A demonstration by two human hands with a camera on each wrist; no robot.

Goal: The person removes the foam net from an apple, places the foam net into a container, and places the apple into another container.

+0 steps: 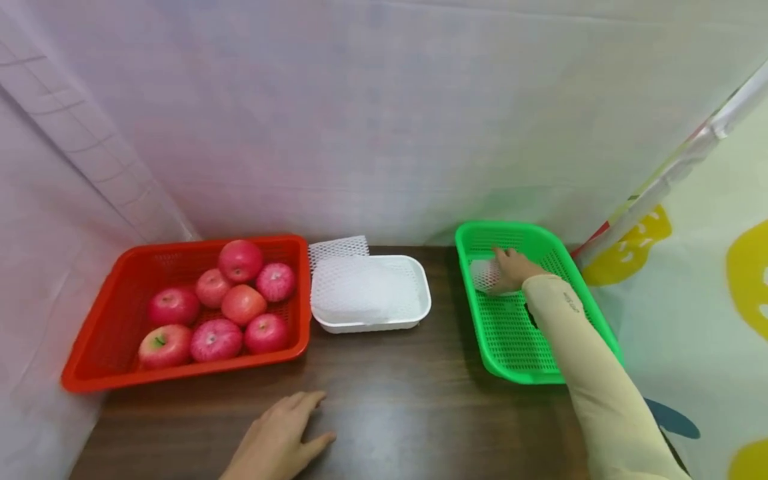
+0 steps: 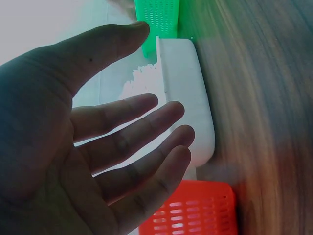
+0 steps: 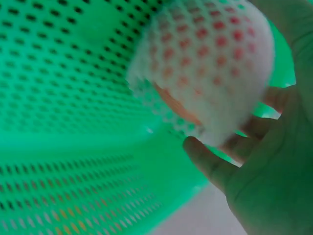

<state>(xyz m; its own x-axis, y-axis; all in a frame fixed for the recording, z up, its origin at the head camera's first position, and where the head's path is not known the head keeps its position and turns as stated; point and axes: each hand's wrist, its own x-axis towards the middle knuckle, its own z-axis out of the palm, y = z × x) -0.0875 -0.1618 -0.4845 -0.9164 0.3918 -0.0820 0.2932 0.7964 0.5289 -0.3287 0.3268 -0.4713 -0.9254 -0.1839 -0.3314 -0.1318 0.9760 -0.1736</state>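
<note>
An apple in a white foam net [image 3: 210,63] is inside the green basket [image 1: 591,313], near its back left corner. My right hand [image 1: 515,270] reaches into that basket and holds the netted apple, with fingers and thumb around its side. Red skin shows through the mesh in the right wrist view, and a strip of fruit is bare at the net's opening. My left hand [image 1: 277,437] is over the front of the brown table, its fingers spread and relaxed. Nothing lies in its palm in the left wrist view.
A red basket [image 1: 90,363] at the left holds several apples [image 1: 240,260]. Between the baskets stands a white tray [image 1: 423,293] with foam nets [image 1: 351,287], one sticking out behind it. White cloth walls [image 1: 384,120] close off the back and sides of the table [image 1: 384,400].
</note>
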